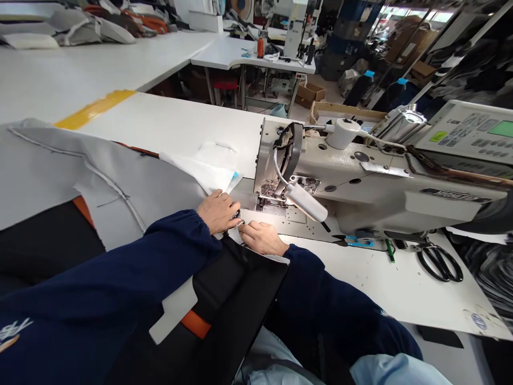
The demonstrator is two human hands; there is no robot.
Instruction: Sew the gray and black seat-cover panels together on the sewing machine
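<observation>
The room looks bright and evenly lit, the far windows (430, 13) glare, and the picture's edges bow outward.

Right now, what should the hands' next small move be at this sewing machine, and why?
Probably ease the layers toward the presser foot: the left hand and right hand rest on the grey and black fabric just short of it, and no cloth seems under it yet.

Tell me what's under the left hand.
The left hand rests on grey material beside a white sheet, by the sewing machine. What lies directly beneath the palm is covered by the hand and cannot be seen.
</observation>
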